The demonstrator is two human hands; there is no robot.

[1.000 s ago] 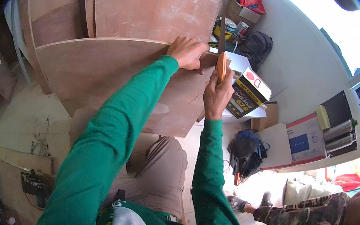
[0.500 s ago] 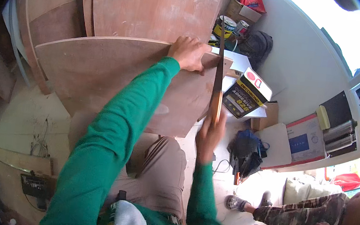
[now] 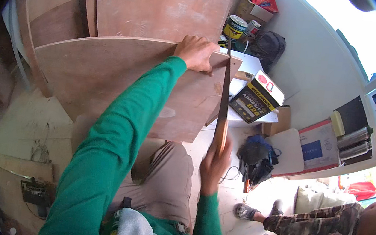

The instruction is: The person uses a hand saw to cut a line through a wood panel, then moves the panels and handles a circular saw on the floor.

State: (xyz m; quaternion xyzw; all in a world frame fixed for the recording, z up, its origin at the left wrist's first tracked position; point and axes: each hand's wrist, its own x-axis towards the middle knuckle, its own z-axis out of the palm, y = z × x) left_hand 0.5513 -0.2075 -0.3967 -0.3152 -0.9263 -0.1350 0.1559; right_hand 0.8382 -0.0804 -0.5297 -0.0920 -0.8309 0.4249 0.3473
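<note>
A plywood board stands on edge in front of me, its top edge slightly curved. My left hand is closed over that top edge near the right end, thumb on the near face. In my right hand, somewhat blurred, is the wooden handle of a handsaw. Its long dark blade points away from me and crosses the board's top edge close to the right corner, a little right of my left hand. A narrow strip of board shows to the right of the blade.
Large plywood sheets lean behind the board. To the right, a dark rectangular adhesive can stands on a white surface, with a paint can farther back. A dark bag lies on the floor. Another person's camouflage-trousered legs are at lower right.
My right hand has drawn the saw back toward me, so less of the blade extends past the board. My left hand keeps its hold, and the board has shifted very slightly.
</note>
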